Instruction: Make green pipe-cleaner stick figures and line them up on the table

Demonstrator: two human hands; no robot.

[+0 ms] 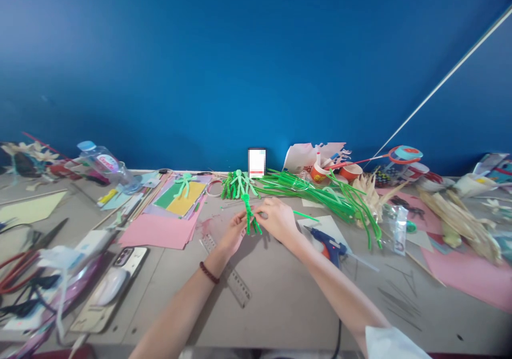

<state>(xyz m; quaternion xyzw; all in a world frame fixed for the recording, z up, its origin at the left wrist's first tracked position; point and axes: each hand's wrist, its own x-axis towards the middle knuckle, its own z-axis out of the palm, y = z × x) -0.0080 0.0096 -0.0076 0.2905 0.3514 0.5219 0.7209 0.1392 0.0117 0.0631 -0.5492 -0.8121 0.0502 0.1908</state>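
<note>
Between my two hands is a bright green pipe-cleaner figure [247, 207], upright, with a round looped top and two legs pointing down. My left hand [237, 232] pinches it from the left, and a dark red bead bracelet circles that wrist. My right hand [276, 217] has its fingers closed on the figure's right side. A green stem [306, 216] sticks out to the right beyond my right hand. Behind the figure, a paler green figure [239, 182] rests against dark green twisted pieces. Under my left forearm lies a clear ruler [239, 287].
A blue glue gun [330, 244] lies right of my right forearm. Long green pipe cleaners [316, 191] spread behind it. Left are pink sheets [160, 231], a phone [110, 289] and a plastic bottle [106, 161]. A small screen [256, 161] stands at the blue wall.
</note>
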